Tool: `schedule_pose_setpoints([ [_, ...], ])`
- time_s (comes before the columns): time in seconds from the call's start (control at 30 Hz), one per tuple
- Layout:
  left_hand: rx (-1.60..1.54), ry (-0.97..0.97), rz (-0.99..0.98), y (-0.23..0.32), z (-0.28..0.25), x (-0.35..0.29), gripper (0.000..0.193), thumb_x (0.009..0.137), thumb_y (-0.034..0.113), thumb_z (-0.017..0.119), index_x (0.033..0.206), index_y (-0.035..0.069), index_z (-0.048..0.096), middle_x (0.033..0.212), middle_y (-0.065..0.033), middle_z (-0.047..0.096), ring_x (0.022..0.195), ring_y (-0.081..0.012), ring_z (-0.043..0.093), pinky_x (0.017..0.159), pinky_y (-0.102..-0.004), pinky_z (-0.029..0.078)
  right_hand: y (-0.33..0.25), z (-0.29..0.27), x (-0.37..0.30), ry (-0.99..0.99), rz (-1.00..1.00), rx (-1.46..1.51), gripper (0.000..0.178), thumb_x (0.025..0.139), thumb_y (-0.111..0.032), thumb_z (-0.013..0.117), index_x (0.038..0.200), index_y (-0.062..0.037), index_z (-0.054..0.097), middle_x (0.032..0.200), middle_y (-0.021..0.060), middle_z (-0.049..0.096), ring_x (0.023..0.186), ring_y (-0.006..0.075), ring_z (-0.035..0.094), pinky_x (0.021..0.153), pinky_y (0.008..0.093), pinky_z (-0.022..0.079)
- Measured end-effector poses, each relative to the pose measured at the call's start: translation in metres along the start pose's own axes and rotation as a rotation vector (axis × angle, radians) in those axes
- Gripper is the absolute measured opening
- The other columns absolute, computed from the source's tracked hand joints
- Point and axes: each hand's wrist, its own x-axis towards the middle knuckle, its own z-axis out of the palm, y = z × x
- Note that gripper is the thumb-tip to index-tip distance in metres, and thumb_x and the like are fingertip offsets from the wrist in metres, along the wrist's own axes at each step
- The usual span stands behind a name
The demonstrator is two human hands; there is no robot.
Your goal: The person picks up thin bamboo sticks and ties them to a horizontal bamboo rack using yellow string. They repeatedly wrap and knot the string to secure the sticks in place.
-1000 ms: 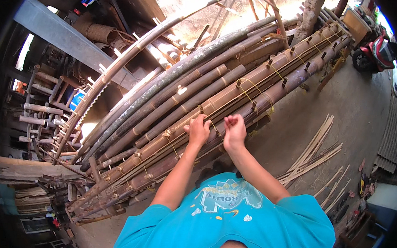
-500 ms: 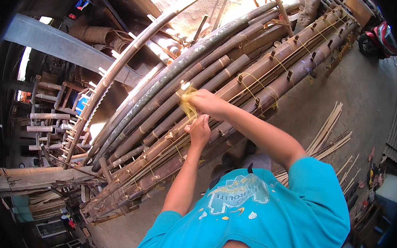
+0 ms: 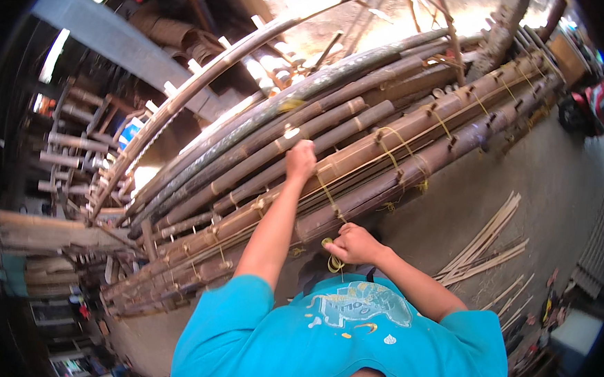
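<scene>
My right hand (image 3: 357, 245) is closed around yellow string, low in front of my shirt, just on the near side of the bamboo rack. A loose loop of the yellow string (image 3: 334, 263) hangs below its fingers. My left hand (image 3: 301, 159) is a fist over the far bamboo rail (image 3: 359, 150); what it grips, if anything, is hidden. A taut stretch of yellow string runs from beside the left fist across thin bamboo strips to the near rail (image 3: 321, 222), toward my right hand. Short dark pegs stand along both rails.
Several thick bamboo poles (image 3: 327, 119) lie beyond the rails. A curved bamboo frame (image 3: 183, 97) with short pegs arcs at left. Split bamboo strips (image 3: 482, 237) rest on the floor at right, and a red motorcycle (image 3: 594, 109) stands at far right.
My hands have parted: the right came down toward my body with the string, while the left moved up to the far rail. The string now stretches across the rails.
</scene>
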Motion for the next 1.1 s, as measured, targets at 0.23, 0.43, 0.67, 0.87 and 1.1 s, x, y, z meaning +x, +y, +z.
schedule_pose_setpoints([
  [0.23,-0.126,-0.157,-0.051,0.009,-0.088,-0.03,0.034,0.095,0.028,0.059,0.117,0.003,0.063,0.095,-0.0207,0.069,0.09,-0.0362,0.067,0.081,-0.0431,0.051,-0.013,0.03,0.014,0.084,0.154,-0.117,0.035,0.086,-0.022,0.064,0.055,-0.0046,0.06,0.057,0.0175,0.059,0.062,0.0358,0.061,0.084,0.0438,0.05],
  [0.43,0.124,0.329,-0.041,-0.076,-0.288,-0.148,0.02,0.094,0.022,0.061,0.101,0.003,0.061,0.092,-0.0161,0.065,0.086,-0.0334,0.063,0.077,-0.0419,0.05,-0.046,0.066,0.026,0.229,0.262,-0.294,0.022,0.083,-0.018,0.067,0.07,-0.0047,0.056,0.065,0.0124,0.057,0.066,0.0336,0.058,0.076,0.0444,0.047],
  [0.67,0.434,0.145,-0.283,-0.185,-0.394,-0.26,0.035,0.092,0.027,0.063,0.12,0.008,0.053,0.11,-0.0181,0.065,0.104,-0.0393,0.061,0.09,-0.0494,0.046,-0.08,0.117,0.038,0.297,0.495,-0.386,0.013,0.086,-0.017,0.066,0.092,-0.0062,0.062,0.088,0.0162,0.063,0.091,0.0369,0.061,0.078,0.0476,0.049],
  [0.87,0.634,-0.235,-0.207,-0.195,-0.428,-0.283,0.053,0.088,0.031,0.069,0.132,0.007,0.052,0.112,-0.0153,0.064,0.111,-0.0329,0.058,0.104,-0.0535,0.034,-0.127,0.146,0.043,0.138,0.538,-0.153,0.017,0.087,-0.021,0.065,0.091,-0.0048,0.066,0.09,0.0168,0.067,0.089,0.037,0.063,0.079,0.0452,0.052],
  [1.1,0.088,-0.111,0.225,-0.091,-0.3,-0.195,0.038,0.093,0.026,0.063,0.122,0.002,0.061,0.111,-0.0179,0.066,0.103,-0.0353,0.062,0.093,-0.0456,0.044,-0.12,0.191,0.05,0.182,0.768,0.802,0.021,0.096,-0.024,0.059,0.1,-0.0052,0.068,0.089,0.0066,0.068,0.086,0.0204,0.065,0.081,0.0354,0.053],
])
